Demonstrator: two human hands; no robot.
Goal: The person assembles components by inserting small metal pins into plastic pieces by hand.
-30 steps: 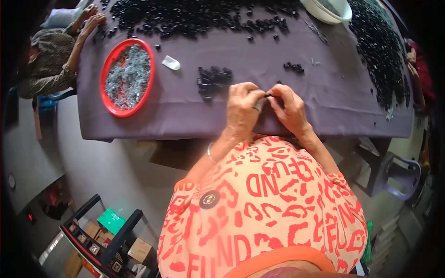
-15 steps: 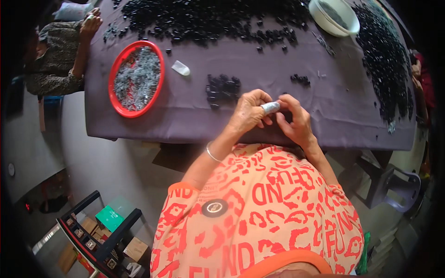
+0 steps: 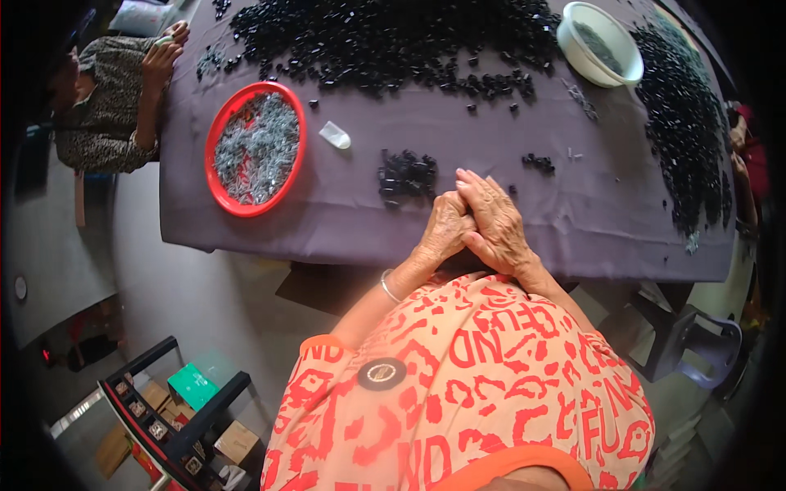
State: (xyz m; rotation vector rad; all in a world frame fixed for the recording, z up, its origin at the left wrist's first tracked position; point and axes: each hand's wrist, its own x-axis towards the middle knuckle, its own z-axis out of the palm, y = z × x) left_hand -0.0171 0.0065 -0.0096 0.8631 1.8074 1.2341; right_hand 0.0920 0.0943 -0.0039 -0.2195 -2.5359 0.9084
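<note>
Above the table's near edge my two hands meet. My left hand (image 3: 448, 224) is closed, its fingers curled; whatever it holds is hidden. My right hand (image 3: 498, 227) lies over it with fingers stretched out and together, the palm side pressed against the left hand's fingers. Just beyond the left hand sits a small pile of shiny black pieces (image 3: 406, 175). A smaller cluster of black pieces (image 3: 538, 164) lies past the right hand, with a single black piece (image 3: 513, 190) nearer to it.
On the dark tablecloth (image 3: 327, 204) stands a red basin (image 3: 301, 155) of small clear-grey parts. Nearby lies a white scoop-like piece (image 3: 335, 135). Large black heaps (image 3: 393, 41) spread behind, near a white bowl (image 3: 632, 72). Another person (image 3: 106, 106) sits at left; a purple-grey stool (image 3: 696, 344) stands right.
My right hand has gone from a fingertip grip to lying extended over my left hand. The silvery-grey wrapped shape between the hands is now hidden. The whole view has shifted slightly.
</note>
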